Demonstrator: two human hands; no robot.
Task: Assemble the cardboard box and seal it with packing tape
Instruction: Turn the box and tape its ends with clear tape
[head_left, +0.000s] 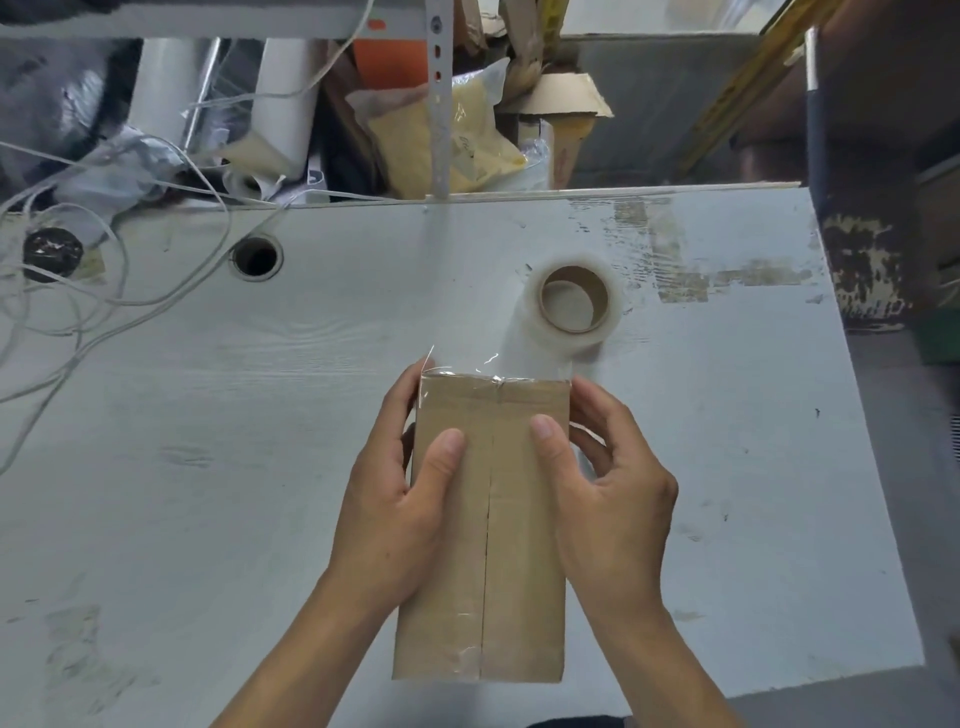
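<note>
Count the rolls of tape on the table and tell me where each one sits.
2. A clear tape roll lies just beyond the cardboard box held by both hands. A dark roll sits at the table's far left among the cords. Clutter behind could hide more.

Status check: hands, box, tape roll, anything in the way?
Left hand and right hand both grip the cardboard box, thumbs on top. Tape runs from box's far edge to tape roll. Nothing blocking.

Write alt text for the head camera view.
Two hands, left hand and right hand, grip a cardboard box by its sides, thumbs on top beside the centre seam. A roll of clear packing tape lies beyond it on the white table.
</note>
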